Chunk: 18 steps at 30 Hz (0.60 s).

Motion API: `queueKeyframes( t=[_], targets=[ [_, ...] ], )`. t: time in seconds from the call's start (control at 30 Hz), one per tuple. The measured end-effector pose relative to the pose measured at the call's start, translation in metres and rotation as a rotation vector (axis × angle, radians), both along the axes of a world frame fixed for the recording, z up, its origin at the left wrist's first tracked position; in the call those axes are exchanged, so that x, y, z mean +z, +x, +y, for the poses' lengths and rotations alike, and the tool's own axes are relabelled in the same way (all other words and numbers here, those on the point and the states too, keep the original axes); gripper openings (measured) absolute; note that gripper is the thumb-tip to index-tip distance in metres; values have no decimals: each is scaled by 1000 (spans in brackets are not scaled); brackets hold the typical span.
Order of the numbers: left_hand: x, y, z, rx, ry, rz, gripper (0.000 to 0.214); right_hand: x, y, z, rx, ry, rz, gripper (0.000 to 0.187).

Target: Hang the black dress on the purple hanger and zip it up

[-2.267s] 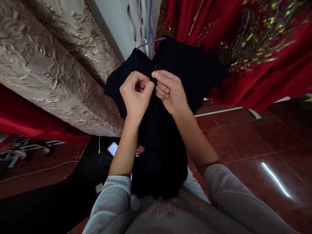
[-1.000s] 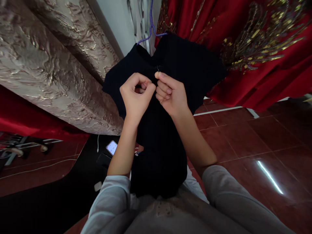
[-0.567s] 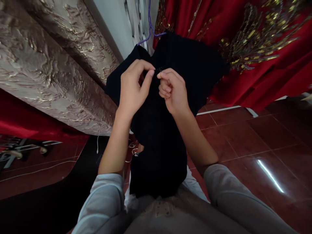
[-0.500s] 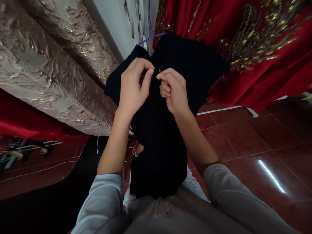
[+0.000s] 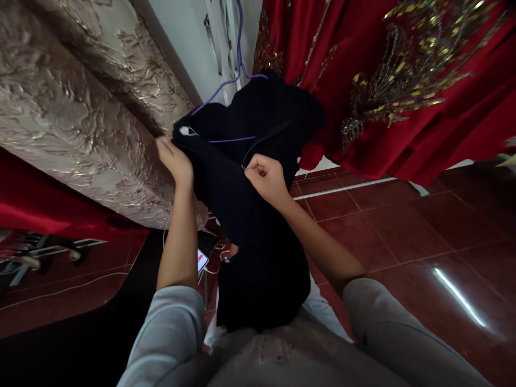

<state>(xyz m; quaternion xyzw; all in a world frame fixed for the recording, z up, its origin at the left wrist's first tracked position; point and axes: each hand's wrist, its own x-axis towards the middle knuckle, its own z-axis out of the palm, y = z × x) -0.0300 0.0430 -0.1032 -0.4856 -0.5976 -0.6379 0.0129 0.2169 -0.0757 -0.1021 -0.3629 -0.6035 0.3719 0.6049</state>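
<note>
A black garment (image 5: 258, 215) hangs in front of me on a purple hanger (image 5: 236, 70). Its front is parted at the top, showing the hanger's bar. My left hand (image 5: 174, 158) grips the garment's left edge near a small white label (image 5: 186, 130) and holds it out to the left. My right hand (image 5: 264, 177) is closed in a fist on the right edge, at the zipper line.
A beige embossed fabric (image 5: 80, 118) hangs at the left and a red dress with gold beading (image 5: 403, 80) at the right. Below lie red floor tiles (image 5: 403, 231), a black mat (image 5: 80, 322), a phone (image 5: 201, 260), white cables and a white window grille (image 5: 220, 37).
My hands have moved apart from the collar. The left one has pulled its side of the garment out to the left, the right one has dropped lower, and the front now gapes open.
</note>
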Motion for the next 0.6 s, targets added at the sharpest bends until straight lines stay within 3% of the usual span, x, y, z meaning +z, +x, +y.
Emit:
queueKeyframes(
  t=[0.13, 0.23, 0.33, 0.43, 0.53, 0.6],
  targets=[
    [-68, 25, -11, -217, -145, 70, 34, 3, 3, -16, 37, -135, 238, 16],
    [-86, 45, -28, -392, -187, 215, 42, -7, 17, -29, -21, -209, 399, 14],
    [-79, 53, -40, -439, -148, 262, 50, -23, 32, -45, -69, -287, 519, 12],
    [-58, 52, -42, -320, 12, 200, 53, -35, 36, -59, -83, -315, 553, 10],
    [-33, 46, -31, -218, 163, 86, 56, -35, 27, -68, -57, -304, 499, 10],
    [-16, 41, -18, -188, 170, 53, 65, -29, 18, -73, -27, -304, 450, 11]
  ],
)
